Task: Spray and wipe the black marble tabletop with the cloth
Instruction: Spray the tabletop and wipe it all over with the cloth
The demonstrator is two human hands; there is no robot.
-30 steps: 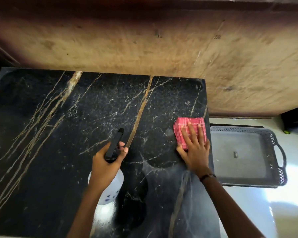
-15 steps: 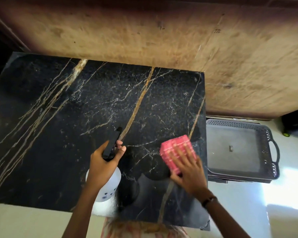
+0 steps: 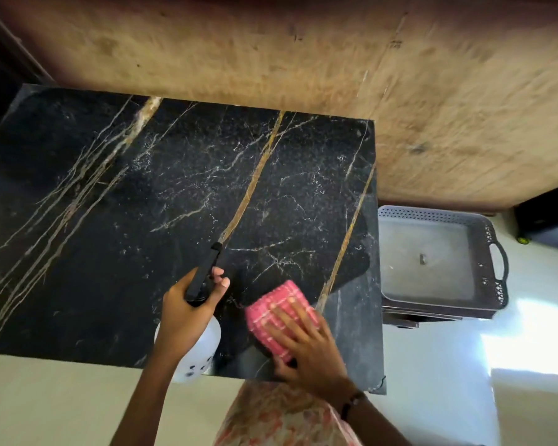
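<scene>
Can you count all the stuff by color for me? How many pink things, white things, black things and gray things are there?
Pink: 1, the checked cloth under the right hand
White: 1, the spray bottle held in the left hand
Black: 1, the marble tabletop
Gray: 1, the plastic tray on the floor beside the table
Total: 4
</scene>
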